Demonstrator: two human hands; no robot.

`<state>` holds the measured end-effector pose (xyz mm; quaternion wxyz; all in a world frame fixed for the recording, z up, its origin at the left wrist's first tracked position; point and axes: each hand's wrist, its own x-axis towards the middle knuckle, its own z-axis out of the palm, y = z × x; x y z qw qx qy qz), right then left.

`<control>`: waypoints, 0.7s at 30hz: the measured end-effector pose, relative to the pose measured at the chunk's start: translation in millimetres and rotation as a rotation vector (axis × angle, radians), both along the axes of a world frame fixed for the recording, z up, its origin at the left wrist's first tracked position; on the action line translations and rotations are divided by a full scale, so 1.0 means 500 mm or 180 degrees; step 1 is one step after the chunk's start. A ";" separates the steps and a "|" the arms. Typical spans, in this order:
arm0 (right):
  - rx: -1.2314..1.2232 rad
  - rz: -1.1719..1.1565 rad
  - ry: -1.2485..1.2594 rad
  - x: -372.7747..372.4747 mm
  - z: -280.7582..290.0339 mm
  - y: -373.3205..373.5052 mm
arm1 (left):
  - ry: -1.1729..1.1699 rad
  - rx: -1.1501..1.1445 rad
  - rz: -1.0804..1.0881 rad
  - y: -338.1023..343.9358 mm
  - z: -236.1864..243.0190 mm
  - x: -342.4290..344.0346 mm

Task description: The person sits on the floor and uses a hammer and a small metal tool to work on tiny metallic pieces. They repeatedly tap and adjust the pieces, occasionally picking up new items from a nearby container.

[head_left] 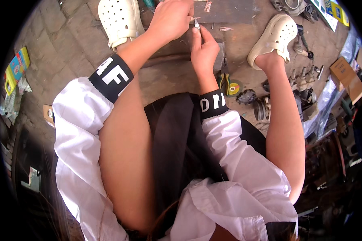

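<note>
My left hand (169, 18) is at the top centre, fingers closed at the tip of a small silver metal piece (196, 24); a thin pale strip shows at the fingertips, too small to name. My right hand (205, 52), just below, grips the silver piece between thumb and fingers. Behind them lies a dark grey flat sheet (233, 10) with small copper-coloured scraps (226, 29) near it. A green object (149, 5) is partly hidden beside my left hand. Yellow-handled pliers (225, 81) and a yellow disc (235, 88) lie beside my right wrist.
Cream clogs (118, 20) are on my feet, spread on the brick floor (62, 44). Metal mechanical parts (261, 108) lie around my right leg. Farther right are cardboard (348, 80) and plastic sheeting (315, 124). A yellow-and-blue package (18, 68) lies at far left.
</note>
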<state>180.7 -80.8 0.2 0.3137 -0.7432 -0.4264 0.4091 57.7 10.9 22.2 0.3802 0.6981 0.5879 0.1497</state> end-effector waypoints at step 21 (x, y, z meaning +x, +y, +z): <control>-0.0084 0.0219 -0.0246 0.005 0.011 0.004 | 0.0040 -0.0023 -0.0037 -0.002 -0.001 -0.002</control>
